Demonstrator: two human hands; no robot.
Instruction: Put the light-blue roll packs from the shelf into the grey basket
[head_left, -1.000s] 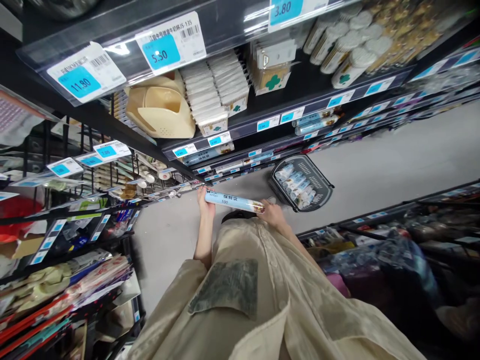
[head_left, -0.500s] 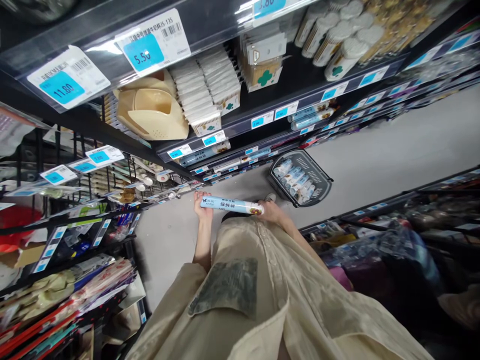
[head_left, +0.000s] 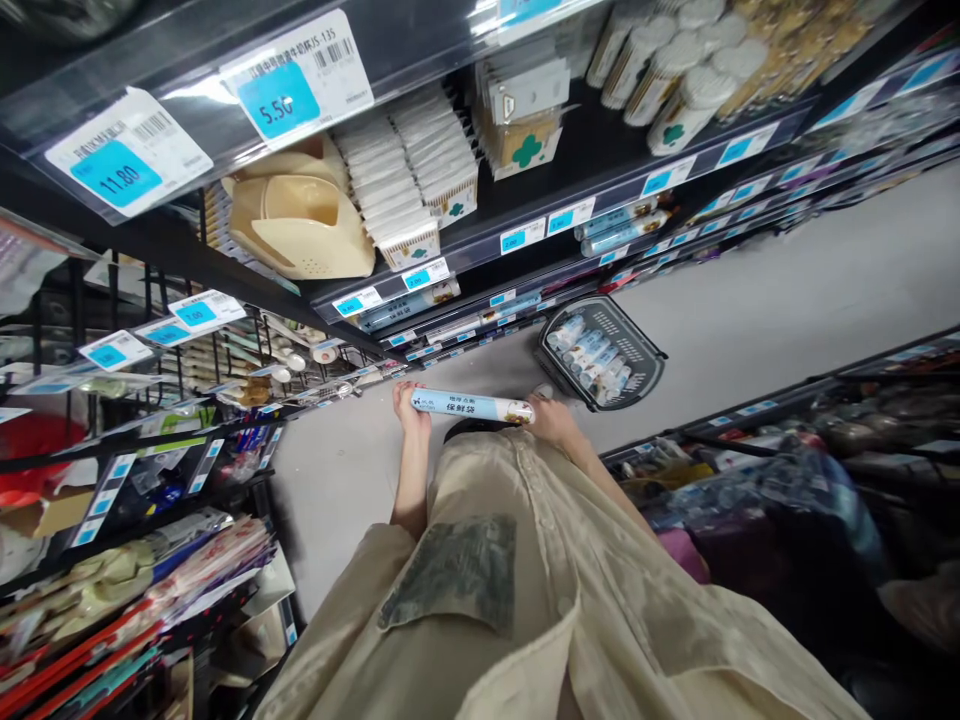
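Note:
I hold a long light-blue roll box (head_left: 471, 406) level in front of me, above the shop floor. My left hand (head_left: 412, 412) grips its left end with the fingers wrapped round it. My right hand (head_left: 550, 416) is closed on its right end. A black shopping basket (head_left: 642, 347) stands on the floor just beyond my right hand, with several similar blue rolls (head_left: 592, 362) lying in it. My beige sleeves and shirt fill the lower middle of the view.
Dark shelves with blue price tags (head_left: 116, 173) run along the left and top, holding beige plastic containers (head_left: 300, 222), stacked paper cups (head_left: 409, 185) and more rolls. The grey aisle floor (head_left: 787, 300) stretches to the right. Another shelf row (head_left: 787, 470) stands at the right.
The roll has shifted slightly in my hands, first left, then back to the right. The view has tilted a little, so the shelves sit further left.

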